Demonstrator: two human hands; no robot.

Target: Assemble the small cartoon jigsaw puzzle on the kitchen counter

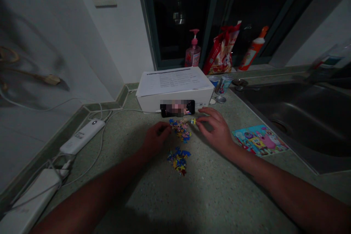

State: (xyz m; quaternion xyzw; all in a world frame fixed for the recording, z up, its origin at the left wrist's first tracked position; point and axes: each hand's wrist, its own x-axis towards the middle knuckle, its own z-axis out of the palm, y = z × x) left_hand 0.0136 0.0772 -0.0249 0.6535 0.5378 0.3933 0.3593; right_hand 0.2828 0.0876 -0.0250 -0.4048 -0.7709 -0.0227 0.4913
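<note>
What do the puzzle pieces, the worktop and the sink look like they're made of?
Puzzle pieces: probably printed card, judging by the flat, multicoloured bits, though they're too small to be sure.
Worktop: stone or a stone-like composite, fairly dull, with fine speckles in grey-green.
Sink: likely stainless steel, satin-looking, given its grey surface and soft highlights.

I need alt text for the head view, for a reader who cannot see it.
The right hand pinches a partly yellow puzzle piece beside a pile of others on a speckled counter, with the left hand opposite and a second pile nearer. Behind, a phone stands against a white box; at right, a cartoon picture lies beside the sink.
</note>
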